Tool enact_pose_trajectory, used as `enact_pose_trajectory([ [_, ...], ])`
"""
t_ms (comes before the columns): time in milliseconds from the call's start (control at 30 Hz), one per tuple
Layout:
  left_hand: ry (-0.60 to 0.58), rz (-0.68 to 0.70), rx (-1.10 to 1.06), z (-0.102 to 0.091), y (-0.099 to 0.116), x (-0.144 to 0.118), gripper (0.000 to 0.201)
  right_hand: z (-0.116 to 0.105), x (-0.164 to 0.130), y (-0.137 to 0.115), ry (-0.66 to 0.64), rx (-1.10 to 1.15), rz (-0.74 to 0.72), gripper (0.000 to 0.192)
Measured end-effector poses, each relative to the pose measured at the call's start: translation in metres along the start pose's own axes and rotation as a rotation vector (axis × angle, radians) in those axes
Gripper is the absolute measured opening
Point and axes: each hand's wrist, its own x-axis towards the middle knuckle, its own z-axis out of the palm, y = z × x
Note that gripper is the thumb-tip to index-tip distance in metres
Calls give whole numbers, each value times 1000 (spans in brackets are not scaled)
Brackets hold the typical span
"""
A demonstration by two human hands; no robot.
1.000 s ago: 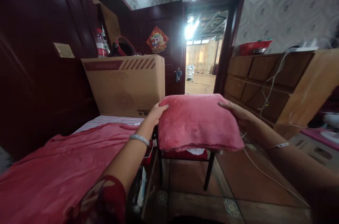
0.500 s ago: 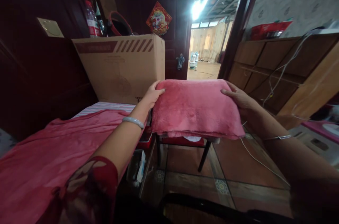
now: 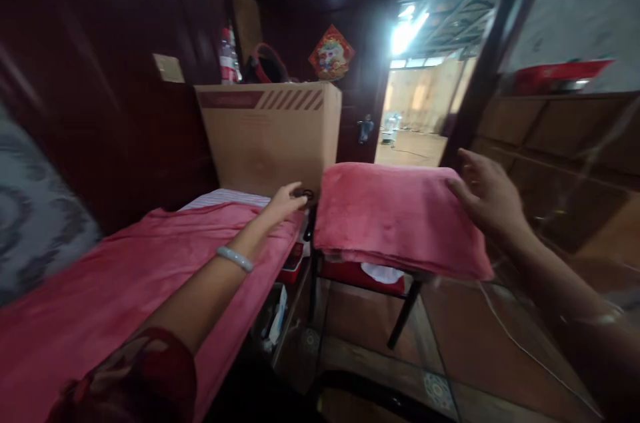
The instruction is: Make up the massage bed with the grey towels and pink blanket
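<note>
A folded pink plush blanket [image 3: 395, 213] rests on a chair with a red seat [image 3: 350, 273] and dark legs. To its left, my left hand [image 3: 289, 202] is off the blanket, its fingers apart and holding nothing. My right hand [image 3: 487, 193] hovers by the blanket's right edge with thumb and fingers spread; whether the thumb still brushes the cloth I cannot tell. A second pink cover [image 3: 190, 256] lies spread over the bed on the left, beneath my left forearm. Something white [image 3: 383, 273] sticks out under the folded blanket.
A large cardboard box [image 3: 265, 136] stands behind the bed, with a bottle [image 3: 227, 60] on top. Wooden cabinets [image 3: 565, 136] line the right side, bearing a red basket [image 3: 563, 73]. A pale cable [image 3: 525, 346] runs over the tiled floor. An open doorway lies beyond.
Both hands have let go of the folded blanket, which now sits on the chair. My left hand has moved away leftward. The view has turned somewhat to the left.
</note>
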Motion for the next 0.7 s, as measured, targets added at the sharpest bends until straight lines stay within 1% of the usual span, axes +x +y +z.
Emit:
enact_pose_trajectory([
  [33, 1, 21, 102, -12, -14, -13, 64, 0, -10, -20, 52, 0, -101, 59],
  [67, 5, 24, 178, -24, -29, -29, 62, 3, -23, -42, 86, 57, -221, 54],
  [100, 16, 7, 228, -37, -45, -49, 61, 9, -40, -64, 76, 150, -325, 48],
  [133, 38, -29, 256, -51, -61, -72, 60, 18, -58, -85, 16, 250, -417, 44],
  [167, 50, -72, 313, -65, -76, -98, 61, 31, -79, -104, -73, 350, -512, 42],
  [233, 47, -187, 465, -93, -103, -155, 61, 65, -122, -138, -327, 516, -700, 40],
  [333, 40, -360, 673, -136, -130, -248, 61, 130, -179, -182, -834, 612, -842, 44],
  [367, 48, -407, 734, -150, -135, -278, 61, 152, -194, -197, -969, 625, -867, 48],
  [400, 64, -460, 797, -164, -139, -307, 62, 173, -208, -213, -1070, 638, -886, 53],
  [433, 79, -520, 867, -177, -141, -335, 62, 193, -219, -229, -1143, 648, -898, 58],
  [467, 100, -580, 938, -188, -144, -360, 64, 211, -230, -246, -1189, 661, -907, 63],
  [500, 129, -639, 998, -197, -145, -384, 65, 226, -240, -263, -1207, 682, -914, 68],
  [567, 196, -725, 1070, -207, -149, -422, 65, 252, -261, -295, -1193, 734, -912, 70],
  [633, 236, -752, 1116, -207, -153, -448, 64, 271, -283, -319, -1150, 780, -881, 65],
  [700, 253, -761, 1141, -201, -157, -462, 62, 285, -302, -333, -1133, 787, -863, 60],
])
